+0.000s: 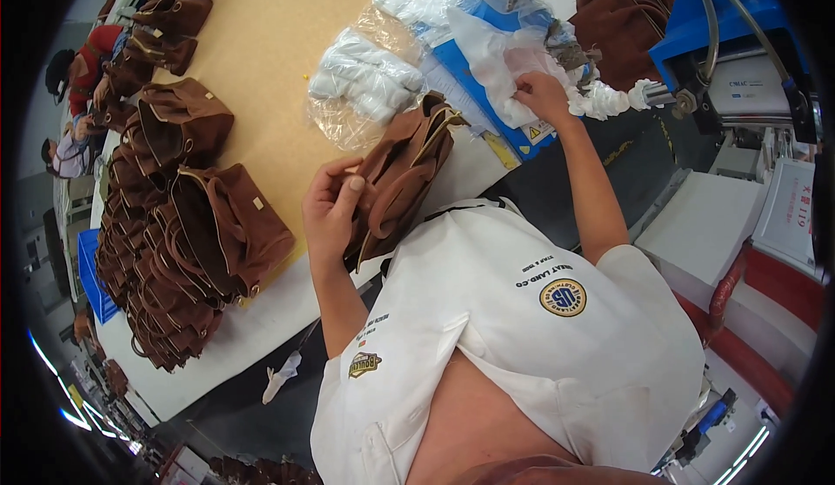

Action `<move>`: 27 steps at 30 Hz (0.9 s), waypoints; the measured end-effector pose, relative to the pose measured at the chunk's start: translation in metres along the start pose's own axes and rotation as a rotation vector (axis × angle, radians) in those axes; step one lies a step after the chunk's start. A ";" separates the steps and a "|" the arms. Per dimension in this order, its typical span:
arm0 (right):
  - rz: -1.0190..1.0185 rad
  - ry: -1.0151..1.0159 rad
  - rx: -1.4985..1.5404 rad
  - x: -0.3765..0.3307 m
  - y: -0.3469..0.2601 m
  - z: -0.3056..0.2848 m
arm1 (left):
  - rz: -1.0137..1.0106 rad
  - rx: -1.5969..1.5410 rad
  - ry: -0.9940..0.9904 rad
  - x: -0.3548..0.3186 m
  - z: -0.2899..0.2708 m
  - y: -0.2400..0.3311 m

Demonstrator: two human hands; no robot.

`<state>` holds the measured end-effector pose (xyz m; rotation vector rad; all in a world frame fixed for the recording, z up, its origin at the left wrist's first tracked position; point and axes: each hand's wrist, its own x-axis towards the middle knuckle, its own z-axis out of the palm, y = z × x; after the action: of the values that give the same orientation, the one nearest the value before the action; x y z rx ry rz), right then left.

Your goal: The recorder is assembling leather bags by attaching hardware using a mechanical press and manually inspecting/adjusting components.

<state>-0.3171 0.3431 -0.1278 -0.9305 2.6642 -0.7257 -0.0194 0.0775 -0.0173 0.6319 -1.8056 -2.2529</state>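
A brown handbag (398, 185) with a zip along its top leans against my front at the table's edge. My left hand (333, 207) grips its side, thumb on top near a strap. Farther right, my right hand (544, 100) has its fingers drawn together at a crumpled, thin white sheet (491, 59). That sheet is draped over a blue machine part (522, 141) with a yellow warning label. Beside the handbag lies a clear plastic bag of white, wadded pieces (361, 76).
Many brown handbags (230, 233) are piled along the table's left side. More brown bags (622, 24) lie at the far right, near a blue machine (739, 15) with hoses and a white-wrapped arm (613, 100). A person in red (91, 63) is at the far left.
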 end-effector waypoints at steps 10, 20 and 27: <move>0.312 0.020 0.756 0.000 0.044 -0.007 | 0.713 1.216 -0.104 0.037 0.013 0.055; 0.015 0.438 1.249 0.022 0.062 -0.150 | 0.273 1.380 -0.794 0.125 0.084 0.042; -0.104 0.600 0.863 0.064 -0.067 -0.328 | -0.062 0.613 -0.910 0.156 0.079 0.029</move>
<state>-0.4509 0.3807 0.1838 -0.6506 2.2616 -2.2108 -0.1963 0.0775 -0.0089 -0.3892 -2.9595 -2.1609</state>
